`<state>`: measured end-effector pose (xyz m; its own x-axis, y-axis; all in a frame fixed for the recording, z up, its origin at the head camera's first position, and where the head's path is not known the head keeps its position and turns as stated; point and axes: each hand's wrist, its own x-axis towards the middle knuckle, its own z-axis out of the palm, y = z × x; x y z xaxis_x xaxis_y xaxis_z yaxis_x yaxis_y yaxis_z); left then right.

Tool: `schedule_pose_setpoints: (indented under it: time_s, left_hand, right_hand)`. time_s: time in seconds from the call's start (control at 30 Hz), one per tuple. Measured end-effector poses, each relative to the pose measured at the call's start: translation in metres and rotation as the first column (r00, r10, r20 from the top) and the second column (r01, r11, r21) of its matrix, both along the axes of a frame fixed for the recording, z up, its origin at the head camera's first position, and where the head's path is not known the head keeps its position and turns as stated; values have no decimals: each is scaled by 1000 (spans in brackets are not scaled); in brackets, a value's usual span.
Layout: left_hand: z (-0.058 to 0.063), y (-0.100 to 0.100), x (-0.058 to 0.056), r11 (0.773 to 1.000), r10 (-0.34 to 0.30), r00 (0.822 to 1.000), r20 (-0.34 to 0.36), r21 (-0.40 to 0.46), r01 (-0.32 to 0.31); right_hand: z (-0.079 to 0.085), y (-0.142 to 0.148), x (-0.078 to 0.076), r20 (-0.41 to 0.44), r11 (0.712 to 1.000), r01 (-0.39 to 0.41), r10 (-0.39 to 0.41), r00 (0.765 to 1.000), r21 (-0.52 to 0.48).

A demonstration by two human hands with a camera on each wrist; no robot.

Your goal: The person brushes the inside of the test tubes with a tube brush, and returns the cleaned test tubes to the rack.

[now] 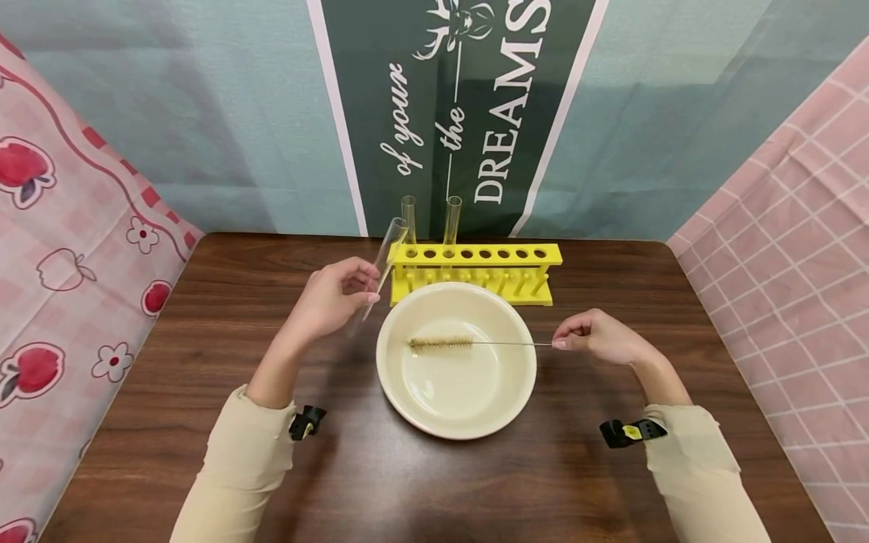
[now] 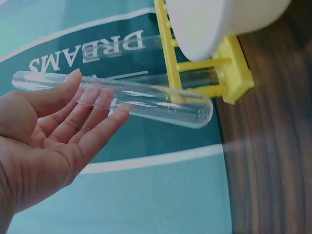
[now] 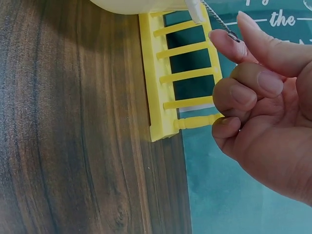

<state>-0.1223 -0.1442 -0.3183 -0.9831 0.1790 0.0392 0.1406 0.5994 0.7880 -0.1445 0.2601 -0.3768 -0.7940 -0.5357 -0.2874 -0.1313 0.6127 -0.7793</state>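
A clear glass test tube (image 2: 161,105) is held between the thumb and fingers of my left hand (image 1: 339,294). In the head view it tilts, its open end up and to the right, left of a cream basin (image 1: 456,426). My right hand (image 1: 600,335), to the right of the basin, pinches the looped end of a thin wire handle (image 3: 222,24) between thumb and forefinger, the other fingers curled. That handle belongs to a test tube brush (image 1: 441,343), whose tan bristles lie over the basin's inside and point left.
Behind the basin stands a yellow test tube rack (image 1: 475,254) with a row of holes and pegs. Two clear tubes (image 1: 452,222) stand upright in its left part. A printed cloth (image 1: 271,113) hangs at the back edge of the dark wood table (image 1: 468,490).
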Motion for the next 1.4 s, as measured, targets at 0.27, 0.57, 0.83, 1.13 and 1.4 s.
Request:
schedule_pose_setpoints:
  time_s: [0.27, 0.57, 0.83, 1.13, 1.4]
  left_hand:
    - [10, 23, -9, 1000, 3, 999, -40, 10, -2]
    - [15, 49, -23, 999, 17, 996, -88, 29, -14]
    - [20, 80, -35, 999, -6, 996, -90, 32, 9]
    - [15, 111, -50, 1000, 3, 994, -112, 20, 0]
    - [12, 139, -67, 999, 34, 991, -133, -29, -38]
  right_hand:
    - [4, 1, -1, -39, 998, 55, -55, 998, 1]
    - [3, 5, -1, -17, 995, 101, -102, 995, -22]
    - [-5, 9, 2, -16, 983, 184, -185, 983, -25]
    - [-18, 6, 7, 16, 953, 297, -297, 955, -57]
    - [-19, 1, 11, 68, 948, 307, -302, 951, -82]
